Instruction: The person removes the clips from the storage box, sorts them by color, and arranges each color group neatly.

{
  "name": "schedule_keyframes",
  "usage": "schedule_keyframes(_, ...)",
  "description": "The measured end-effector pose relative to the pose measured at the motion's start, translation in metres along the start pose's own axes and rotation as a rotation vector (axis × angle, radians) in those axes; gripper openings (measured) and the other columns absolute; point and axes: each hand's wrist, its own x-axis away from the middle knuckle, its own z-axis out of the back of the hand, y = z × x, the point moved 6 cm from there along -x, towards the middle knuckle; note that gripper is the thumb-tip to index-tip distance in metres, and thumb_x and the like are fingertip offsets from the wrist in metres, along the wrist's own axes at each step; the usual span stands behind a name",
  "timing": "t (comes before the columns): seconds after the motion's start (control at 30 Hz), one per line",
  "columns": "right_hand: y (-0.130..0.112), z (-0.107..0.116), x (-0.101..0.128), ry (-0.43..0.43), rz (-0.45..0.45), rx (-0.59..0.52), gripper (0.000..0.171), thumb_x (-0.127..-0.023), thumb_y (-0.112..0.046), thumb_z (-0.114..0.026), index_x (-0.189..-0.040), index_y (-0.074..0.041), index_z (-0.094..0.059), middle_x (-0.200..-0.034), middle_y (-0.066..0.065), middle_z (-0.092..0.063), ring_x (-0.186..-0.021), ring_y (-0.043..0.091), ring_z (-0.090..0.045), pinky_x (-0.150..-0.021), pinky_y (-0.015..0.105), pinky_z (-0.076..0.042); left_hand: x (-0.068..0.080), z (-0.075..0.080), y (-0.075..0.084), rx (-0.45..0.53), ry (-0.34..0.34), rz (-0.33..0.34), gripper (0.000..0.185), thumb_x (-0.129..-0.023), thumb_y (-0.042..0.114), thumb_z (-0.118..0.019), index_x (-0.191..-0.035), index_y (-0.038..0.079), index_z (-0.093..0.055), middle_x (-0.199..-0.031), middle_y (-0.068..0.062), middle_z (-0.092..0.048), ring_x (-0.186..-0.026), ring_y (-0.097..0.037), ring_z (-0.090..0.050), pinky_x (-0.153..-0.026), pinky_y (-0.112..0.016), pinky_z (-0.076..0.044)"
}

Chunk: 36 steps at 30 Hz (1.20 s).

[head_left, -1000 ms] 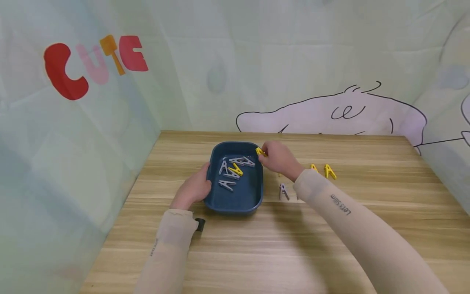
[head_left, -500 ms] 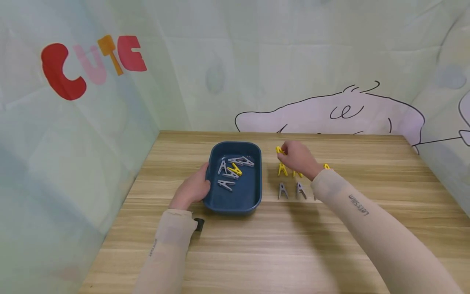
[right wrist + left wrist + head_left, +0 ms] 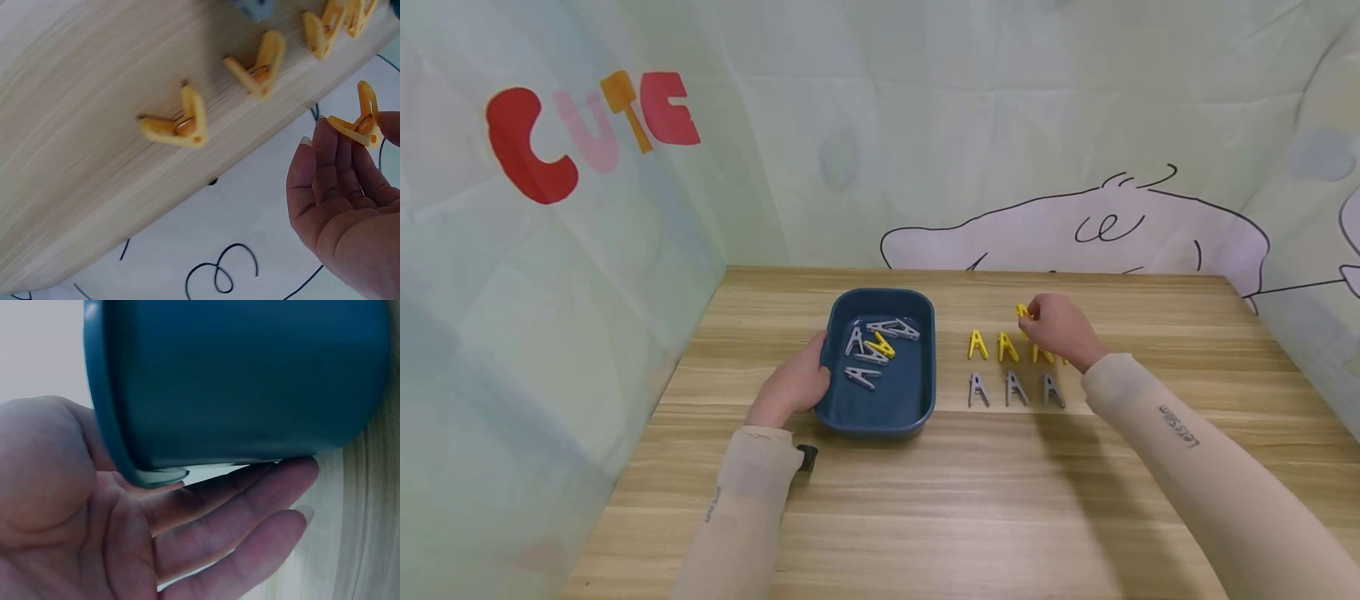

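Note:
A dark blue tray (image 3: 925, 367) sits on the wooden table and holds several grey clothespins (image 3: 862, 377) and one yellow clothespin (image 3: 881, 345). My left hand (image 3: 811, 371) rests against the tray's left wall (image 3: 250, 381), and its fingers (image 3: 250, 506) lie straight along it. My right hand (image 3: 1032, 317) hovers right of the tray and pinches a yellow clothespin (image 3: 1022, 311) (image 3: 359, 122) at its fingertips. Below it, a row of yellow clothespins (image 3: 976, 344) (image 3: 178, 122) lies on the table. A row of three grey clothespins (image 3: 1015, 387) lies just nearer to me.
The table (image 3: 970, 508) stands in a corner of pale printed cloth walls (image 3: 925, 125), with red "CUTE" letters (image 3: 587, 125) on the left. A small black object (image 3: 807, 457) sits by my left wrist. Bare wood stretches in front of the tray and the rows.
My right hand has carried the yellow clothespin from the tray's far right corner rightward, over the yellow row. The left hand has stayed against the tray.

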Motion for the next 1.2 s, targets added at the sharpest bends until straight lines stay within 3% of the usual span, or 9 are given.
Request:
schedule_keyframes(0.17, 0.022, 0.011, 0.006, 0.027, -0.020, 0.019, 0.034, -0.093, -0.014, -0.055, -0.110, 0.015, -0.063, -0.095, 0.022, -0.064, -0.070, 0.022, -0.055, -0.058, 0.031, -0.046, 0.001, 0.000, 0.001, 0.000, -0.004, 0.007, 0.060, -0.100, 0.008, -0.038, -0.158, 0.006, -0.021, -0.151, -0.021, -0.040, -0.124, -0.035, -0.050, -0.103, -0.056, -0.039)
schedule_keyframes(0.4, 0.054, 0.017, 0.012, 0.025, -0.052, 0.010, 0.028, -0.093, -0.013, -0.054, -0.095, 0.013, -0.066, -0.071, 0.011, -0.057, -0.060, 0.020, -0.049, -0.053, 0.031, -0.041, 0.000, -0.001, 0.000, -0.005, -0.007, 0.011, 0.061, -0.100, 0.008, -0.038, -0.158, 0.006, -0.019, -0.152, -0.020, -0.038, -0.126, -0.034, -0.049, -0.104, -0.055, -0.038)
schedule_keyframes(0.67, 0.078, 0.022, 0.019, 0.028, -0.093, 0.038, 0.038, -0.095, -0.014, -0.052, -0.109, 0.020, -0.062, -0.092, 0.025, -0.063, -0.074, 0.029, -0.055, -0.063, 0.037, -0.047, 0.000, -0.002, -0.001, 0.004, -0.011, 0.017, 0.060, -0.102, 0.009, -0.038, -0.158, 0.007, -0.019, -0.154, -0.019, -0.036, -0.125, -0.034, -0.049, -0.105, -0.055, -0.037)
schedule_keyframes(0.93, 0.099, 0.024, 0.023, 0.043, -0.067, 0.072, 0.036, -0.090, -0.013, -0.054, -0.099, 0.021, -0.064, -0.081, 0.021, -0.064, -0.071, 0.030, -0.056, -0.065, 0.042, -0.049, -0.001, -0.002, -0.002, 0.000, -0.009, 0.028, 0.060, -0.102, 0.009, -0.038, -0.158, 0.007, -0.019, -0.153, -0.020, -0.037, -0.116, -0.034, -0.052, -0.101, -0.054, -0.040)
schedule_keyframes(1.2, 0.112, 0.019, 0.023, 0.020, -0.091, 0.078, 0.034, -0.092, -0.015, -0.056, -0.092, 0.018, -0.066, -0.071, 0.012, -0.060, -0.065, 0.026, -0.054, -0.058, 0.034, -0.044, 0.000, -0.002, -0.001, 0.001, -0.007, 0.028, 0.059, -0.101, 0.009, -0.038, -0.158, 0.007, -0.020, -0.152, -0.020, -0.038, -0.115, -0.034, -0.052, -0.100, -0.053, -0.041)
